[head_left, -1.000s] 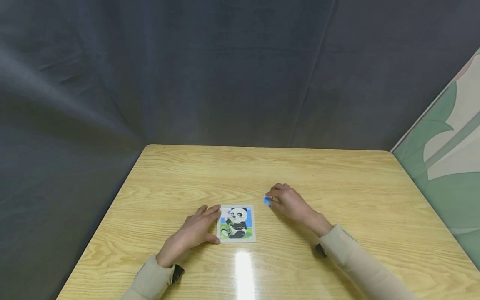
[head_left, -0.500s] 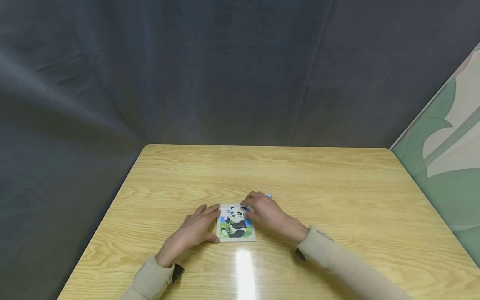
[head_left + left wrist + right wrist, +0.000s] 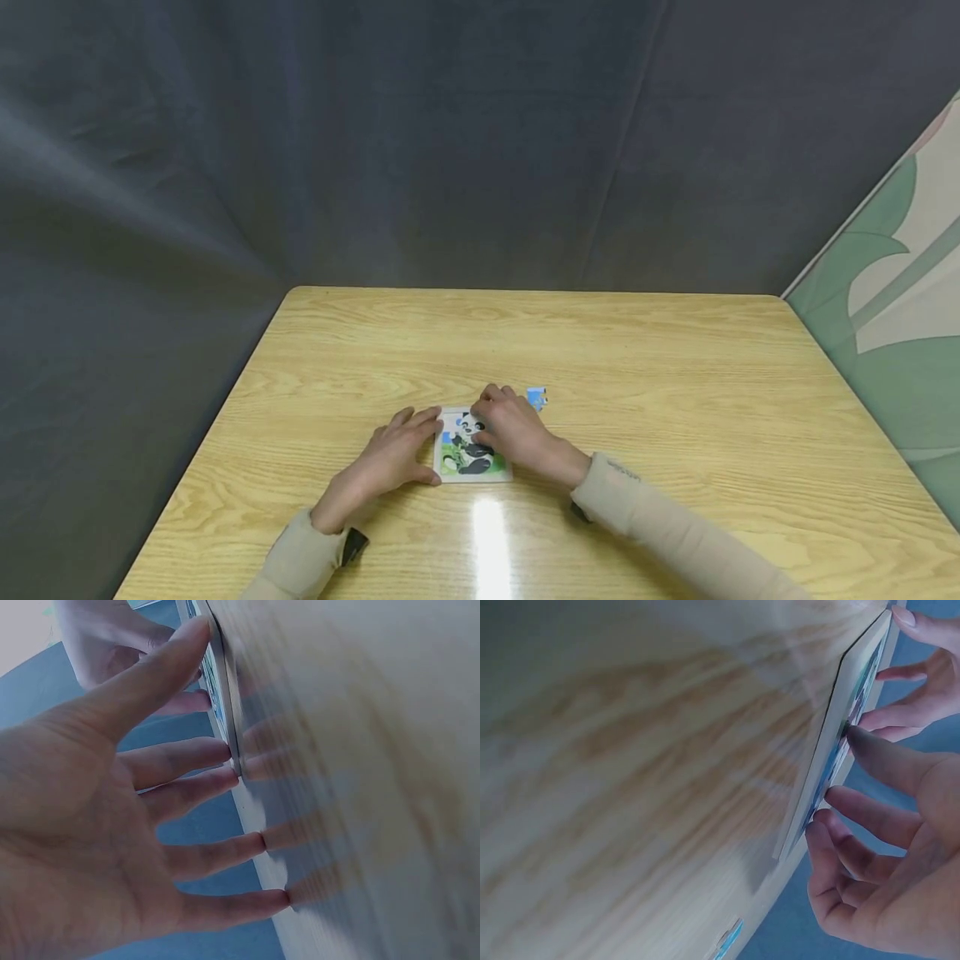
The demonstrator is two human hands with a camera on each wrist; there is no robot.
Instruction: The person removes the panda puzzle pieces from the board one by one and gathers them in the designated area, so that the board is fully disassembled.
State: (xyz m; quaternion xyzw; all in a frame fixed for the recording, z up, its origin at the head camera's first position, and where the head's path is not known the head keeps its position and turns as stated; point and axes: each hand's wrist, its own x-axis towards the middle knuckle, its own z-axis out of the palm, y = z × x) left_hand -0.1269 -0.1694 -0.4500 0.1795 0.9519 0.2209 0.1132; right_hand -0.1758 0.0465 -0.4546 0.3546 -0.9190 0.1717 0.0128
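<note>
A square panda jigsaw puzzle in a pale frame [image 3: 472, 479] lies flat on the table. My left hand [image 3: 392, 458] rests at its left side, the fingers straight and spread; in the left wrist view the thumb and two fingertips touch the frame's edge. Over the puzzle's upper right is my right hand [image 3: 517, 429]. In the right wrist view its thumb [image 3: 877, 754] and fingertips stand apart on the puzzle face. Whether a piece is pinched between them is hidden. A loose blue puzzle piece [image 3: 537, 397] lies just beyond the right hand.
The wooden table [image 3: 675, 367] extends around the puzzle on all sides. Behind it hangs a dark curtain [image 3: 480, 150], and a green and white patterned panel [image 3: 900, 333] stands at the right. Light glares on the table [image 3: 489, 542] in front of the puzzle.
My right hand has moved left from beside the loose blue piece onto the puzzle, then slightly further left across it. The loose piece is back in full view. My left hand has stayed put.
</note>
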